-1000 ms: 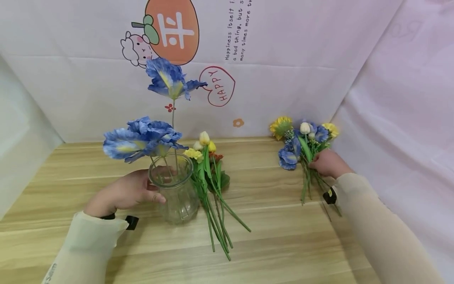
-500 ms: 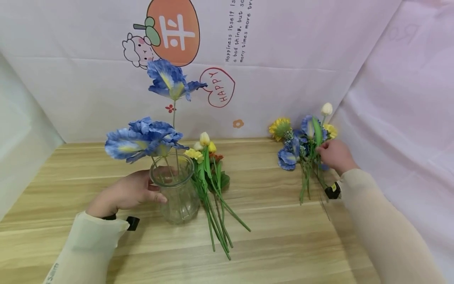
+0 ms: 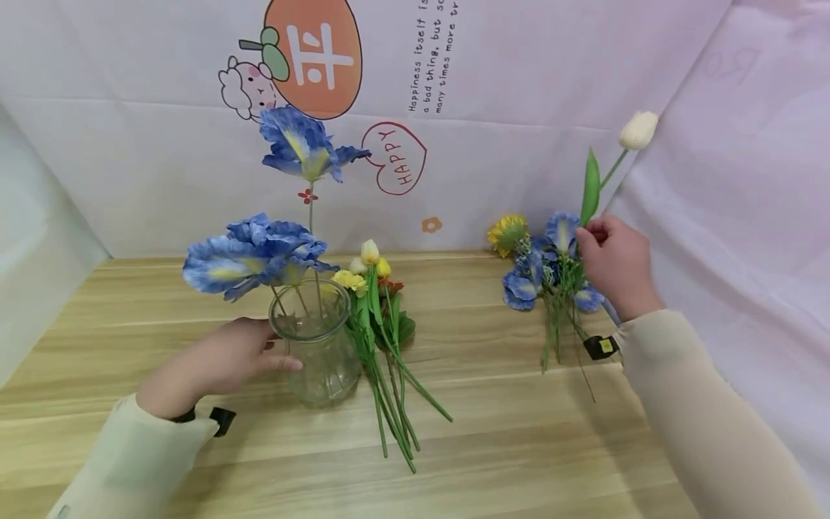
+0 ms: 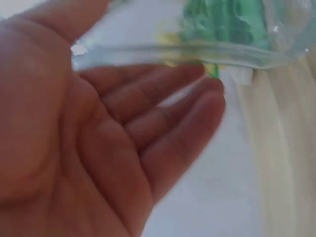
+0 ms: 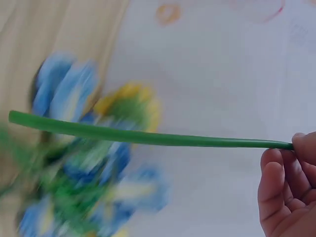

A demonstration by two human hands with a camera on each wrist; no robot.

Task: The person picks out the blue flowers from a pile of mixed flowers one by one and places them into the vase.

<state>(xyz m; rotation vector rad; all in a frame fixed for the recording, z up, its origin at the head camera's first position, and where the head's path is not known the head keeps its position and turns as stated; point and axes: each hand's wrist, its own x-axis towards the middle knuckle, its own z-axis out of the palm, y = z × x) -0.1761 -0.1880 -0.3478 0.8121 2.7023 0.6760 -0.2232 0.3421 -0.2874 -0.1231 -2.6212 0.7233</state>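
My right hand [image 3: 619,263] pinches a white tulip [image 3: 638,130] by its stem, raised above the flowers on the right. In the right wrist view the green stem [image 5: 123,136] extends from the fingertips to a bare cut end. My left hand [image 3: 220,360] is beside a clear glass vase [image 3: 327,375], thumb at its front and fingers toward its back. The left wrist view shows nearly straight fingers [image 4: 173,123] just below the glass [image 4: 173,57]. Tall blue flowers [image 3: 259,252] stand in the vase, one higher than the others.
Tulips and other flowers [image 3: 372,317] with long green stems lie right of the vase. Further right is a pile of blue flowers [image 3: 521,277] with a yellow bloom [image 3: 508,234]. A printed white cloth [image 3: 506,94] hangs behind the wooden table [image 3: 499,447].
The right hand has drawn the white tulip up and out of the right-hand pile. The left hand has shifted slightly left, its fingers less far behind the vase.
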